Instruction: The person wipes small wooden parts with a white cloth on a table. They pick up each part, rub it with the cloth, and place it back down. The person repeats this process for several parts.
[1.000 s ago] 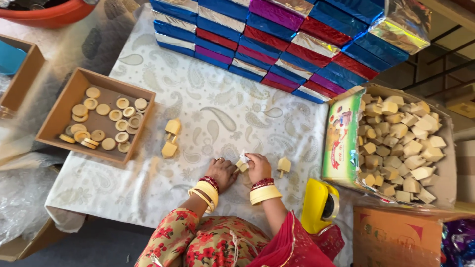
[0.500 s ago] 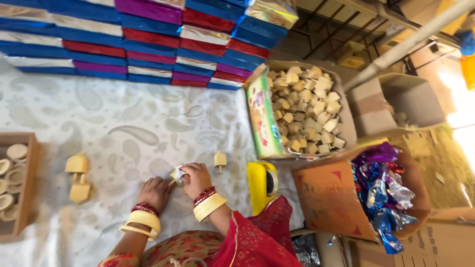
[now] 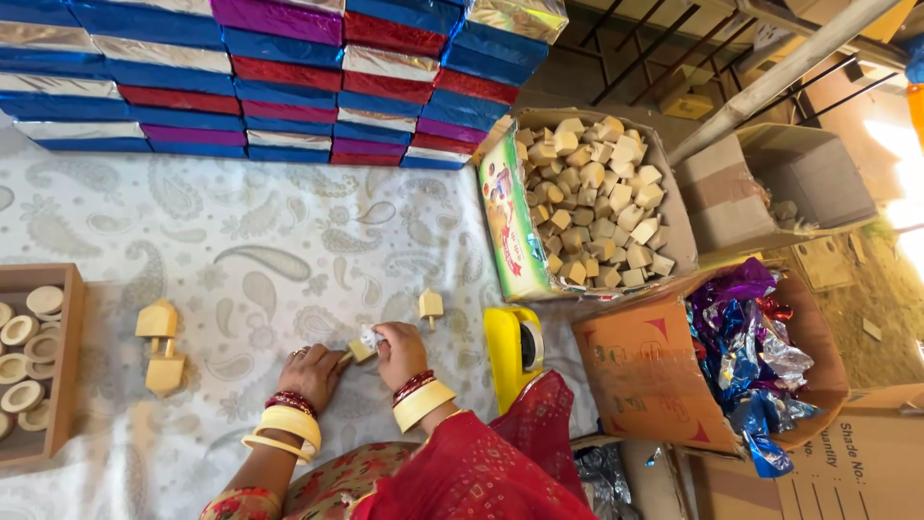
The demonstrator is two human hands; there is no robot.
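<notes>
paisley tablecloth (image 3: 241, 241), foil-wrapped box stack (image 3: 269, 87), cardboard boxes (image 3: 654, 376) at table edge

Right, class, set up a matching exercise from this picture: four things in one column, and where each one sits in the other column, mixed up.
Things:
1. wooden block pieces
2. shiny foil wrappers
3. round wooden rings
4. yellow tape dispenser

Places:
A. in the wooden tray at the left edge
B. on the cloth just right of the right hand
C. in the open carton with the printed green side
D. in the brown carton at lower right

Pairs: 1-C, 2-D, 3-A, 4-B
</notes>
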